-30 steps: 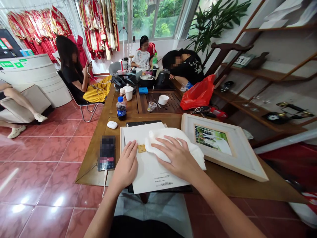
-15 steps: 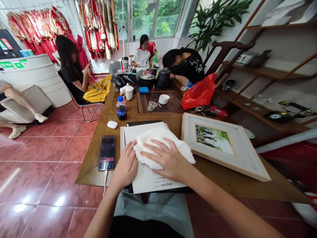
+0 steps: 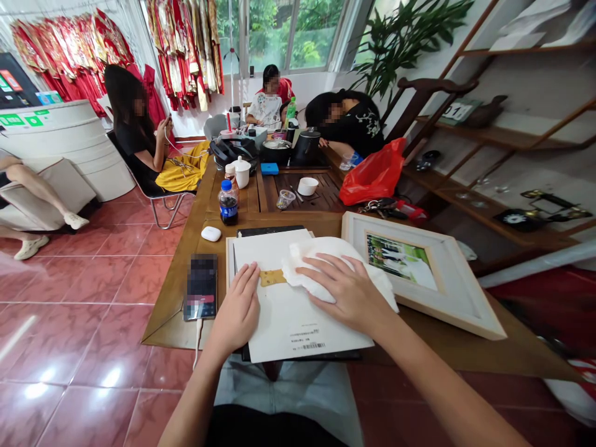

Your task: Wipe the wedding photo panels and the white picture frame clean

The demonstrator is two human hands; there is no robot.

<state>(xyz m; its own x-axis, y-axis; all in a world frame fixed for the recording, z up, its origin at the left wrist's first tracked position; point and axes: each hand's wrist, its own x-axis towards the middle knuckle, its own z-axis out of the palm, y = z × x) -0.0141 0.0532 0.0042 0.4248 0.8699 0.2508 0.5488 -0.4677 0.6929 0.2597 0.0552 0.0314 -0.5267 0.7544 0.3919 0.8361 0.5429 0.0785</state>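
My left hand point(image 3: 239, 307) lies flat on the left part of a white board point(image 3: 279, 326), fingers stretched out and holding nothing. The board has small print and a barcode near its front edge. A strip of yellow-brown tape point(image 3: 272, 277) shows on it, its right end covered by a white cloth point(image 3: 372, 273). My right hand point(image 3: 351, 292) presses on this bunched cloth from above with spread fingers. Right of the cloth a pale picture frame point(image 3: 447, 298) lies tilted, with a photo point(image 3: 400, 259) inside.
A phone point(image 3: 201, 288) with a cable, an earbud case point(image 3: 211, 234) and a cola bottle point(image 3: 228, 203) stand to the left. Behind are a small white bowl point(image 3: 308, 185), a plastic cup point(image 3: 285, 199) and a red bag point(image 3: 375, 177). Several people sit around.
My right hand has slid to the right with the white cloth, and the strip of tape has come into view. My left hand stays in place.
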